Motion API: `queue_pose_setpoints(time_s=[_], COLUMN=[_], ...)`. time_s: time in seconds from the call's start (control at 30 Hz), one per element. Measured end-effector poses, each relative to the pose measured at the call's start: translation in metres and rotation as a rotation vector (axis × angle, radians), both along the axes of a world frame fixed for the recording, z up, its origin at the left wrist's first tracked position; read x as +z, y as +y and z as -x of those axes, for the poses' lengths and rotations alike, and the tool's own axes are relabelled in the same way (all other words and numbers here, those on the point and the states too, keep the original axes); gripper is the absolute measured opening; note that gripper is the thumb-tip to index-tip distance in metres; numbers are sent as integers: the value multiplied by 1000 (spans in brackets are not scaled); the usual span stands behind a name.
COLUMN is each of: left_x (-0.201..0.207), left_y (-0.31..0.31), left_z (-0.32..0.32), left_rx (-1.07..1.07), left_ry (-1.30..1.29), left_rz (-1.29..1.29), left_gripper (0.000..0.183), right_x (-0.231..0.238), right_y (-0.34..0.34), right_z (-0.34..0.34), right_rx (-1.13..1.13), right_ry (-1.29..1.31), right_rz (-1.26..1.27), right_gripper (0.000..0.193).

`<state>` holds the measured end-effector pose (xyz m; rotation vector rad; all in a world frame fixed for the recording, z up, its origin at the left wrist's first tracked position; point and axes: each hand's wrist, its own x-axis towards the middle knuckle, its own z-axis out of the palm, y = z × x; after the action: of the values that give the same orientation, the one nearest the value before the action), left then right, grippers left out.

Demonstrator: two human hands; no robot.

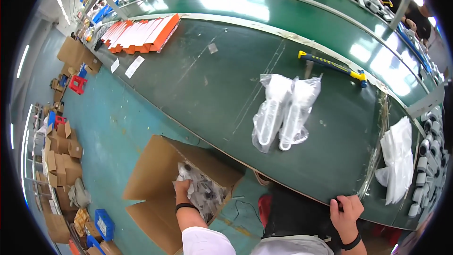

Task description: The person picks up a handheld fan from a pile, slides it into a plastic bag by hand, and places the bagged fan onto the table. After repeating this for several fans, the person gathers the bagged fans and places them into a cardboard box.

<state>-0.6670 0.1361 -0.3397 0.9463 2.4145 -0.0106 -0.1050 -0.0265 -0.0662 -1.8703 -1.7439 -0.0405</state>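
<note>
1. Your left hand [182, 189] is inside the open cardboard box [152, 170], against the clear-bagged parts [207, 197]; some of the crinkled plastic sits right at your fingers. Your fingertips are hidden, so I cannot tell whether they are clamped on a bag.
2. Your right hand [348, 211] rests on the near edge of the workbench [198, 99], thumb apart from the curled fingers, holding nothing.
3. Two bagged white pieces [270, 113] lie side by side on the bench, beyond and to the left of your right hand, well apart from it.
4. The box stands just below the bench's near edge, its flaps spread; dark green surface stretches left from the bagged pieces toward the orange-and-white cartons [141, 34].
5. A yellow-and-blue tool [332, 66] lies near the far edge; white wrapped packets [397, 160] lie to your right.
6. The bagged pieces are smooth and elongated, in loose, glossy film; the box is plain brown board; the benchtop is scuffed.
</note>
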Motion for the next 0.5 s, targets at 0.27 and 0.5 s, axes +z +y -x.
queue_pose_setpoints(time_s=[0.27, 0.5], left_x=[-36, -33], left_y=[17, 7], left_z=[-7, -64], left_rx=[-52, -307], left_ry=[19, 126], left_rz=[275, 451], left_gripper=[70, 64], right_x=[-7, -10], right_y=[-2, -1], right_z=[2, 0], right_rx=[-17, -34], right_ry=[-61, -110], right_rz=[15, 41], right_gripper=[16, 15])
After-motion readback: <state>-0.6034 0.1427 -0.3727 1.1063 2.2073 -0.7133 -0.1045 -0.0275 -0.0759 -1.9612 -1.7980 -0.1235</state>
